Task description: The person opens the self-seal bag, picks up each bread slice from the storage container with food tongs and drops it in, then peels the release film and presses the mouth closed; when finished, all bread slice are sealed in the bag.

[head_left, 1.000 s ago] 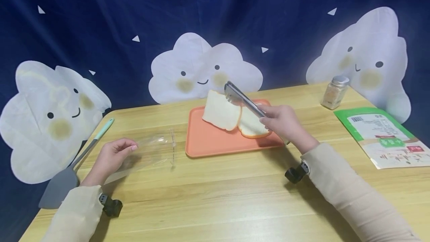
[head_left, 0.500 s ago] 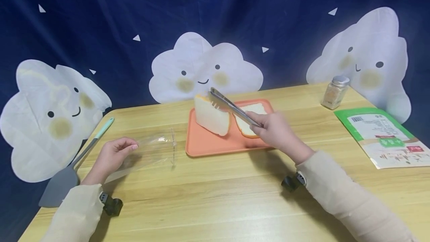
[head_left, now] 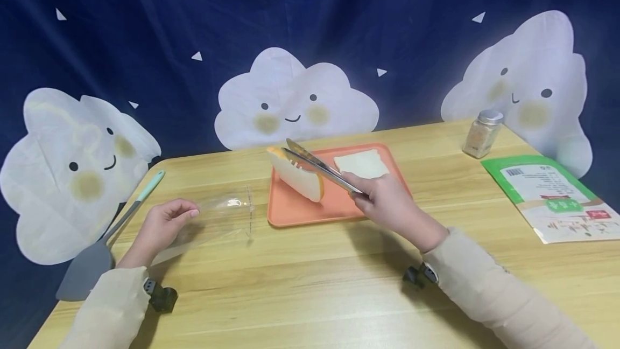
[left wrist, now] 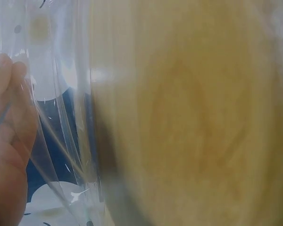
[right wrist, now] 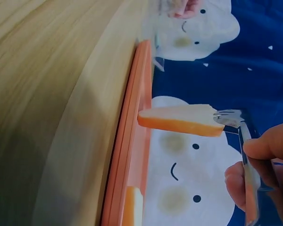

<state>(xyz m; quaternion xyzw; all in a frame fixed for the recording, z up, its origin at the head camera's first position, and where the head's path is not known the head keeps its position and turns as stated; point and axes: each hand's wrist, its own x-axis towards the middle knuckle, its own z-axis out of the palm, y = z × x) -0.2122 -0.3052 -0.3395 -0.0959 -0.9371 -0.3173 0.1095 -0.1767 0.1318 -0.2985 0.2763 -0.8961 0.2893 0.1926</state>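
In the head view my left hand [head_left: 167, 225] pinches the edge of a clear plastic bag [head_left: 227, 214] between thumb and fingers, close over the table. The see-through film of the bag also fills the left of the left wrist view. My right hand [head_left: 387, 201] grips metal tongs [head_left: 324, 168], whose tips pinch the upper edge of a bread slice [head_left: 297, 175]. This slice stands tilted over the left half of an orange tray [head_left: 334, 207], its orange crust showing. A second bread slice [head_left: 362, 164] lies flat at the tray's back right, partly hidden by my right hand.
A grey spatula [head_left: 92, 263] with a mint handle lies at the table's left edge. To the right stand a glass jar [head_left: 481, 136] with a metal lid and a flat green-and-white packet [head_left: 552, 198]. A dark blue cloud-print cloth [head_left: 411, 26] hangs behind.
My right hand has moved left and towards me with the tongs. The gripped slice has swung from facing me to nearly edge-on and shifted left over the tray. My left hand stays put.
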